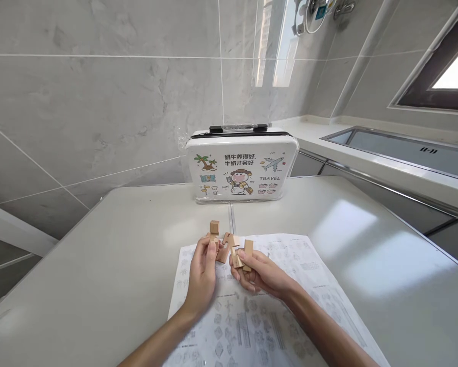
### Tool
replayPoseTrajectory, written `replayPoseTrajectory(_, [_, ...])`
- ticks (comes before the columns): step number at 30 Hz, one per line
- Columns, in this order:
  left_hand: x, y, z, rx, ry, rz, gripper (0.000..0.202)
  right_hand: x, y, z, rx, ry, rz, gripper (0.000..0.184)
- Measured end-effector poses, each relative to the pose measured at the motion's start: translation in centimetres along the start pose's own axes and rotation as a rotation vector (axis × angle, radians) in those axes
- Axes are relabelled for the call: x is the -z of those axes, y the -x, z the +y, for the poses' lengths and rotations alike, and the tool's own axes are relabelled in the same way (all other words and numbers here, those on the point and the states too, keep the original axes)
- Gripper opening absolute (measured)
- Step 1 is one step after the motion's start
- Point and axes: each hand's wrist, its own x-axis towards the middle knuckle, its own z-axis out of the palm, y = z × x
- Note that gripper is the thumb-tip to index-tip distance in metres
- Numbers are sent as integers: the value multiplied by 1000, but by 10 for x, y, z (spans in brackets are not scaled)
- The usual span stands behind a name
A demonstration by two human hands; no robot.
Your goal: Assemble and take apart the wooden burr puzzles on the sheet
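My left hand (205,270) is closed on a notched wooden puzzle piece (214,228), whose square end sticks up above the thumb. In my right hand (260,269), thumb and fingers pinch pale wooden puzzle pieces (248,248) that sit against each other; the fingers hide part of them. Between the hands shows a darker notched wooden piece (224,251); whether it is held or lies on the paper I cannot tell. Both hands are above a printed instruction sheet (229,306) with rows of small puzzle drawings.
A white cartoon-printed case (241,171) in clear plastic stands at the back of the white table (110,265), near the grey tiled wall (137,102). To the right runs a counter (370,137) with a sink (401,148).
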Motion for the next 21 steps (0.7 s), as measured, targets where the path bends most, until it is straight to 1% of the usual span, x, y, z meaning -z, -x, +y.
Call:
replayPoseTrajectory(3, [-1, -2, -2, 49, 39, -49, 32, 2, 0, -2, 67, -11, 61, 45])
replayPoseTrajectory(5, [-3, -2, -4, 57, 20, -83, 33, 4, 0, -3, 88, 1, 82, 44])
replayPoseTrajectory(14, [-6, -1, -16, 146, -73, -202, 37, 8, 4, -7, 102, 41, 28, 41])
replayPoseTrajectory(16, [-6, -1, -17, 140, -101, -231, 36, 8, 3, -7, 98, 44, 58, 41])
replayPoseTrajectory(21, [-7, 2, -16, 93, -160, -274, 33, 9, 0, -5, 98, 4, 187, 46])
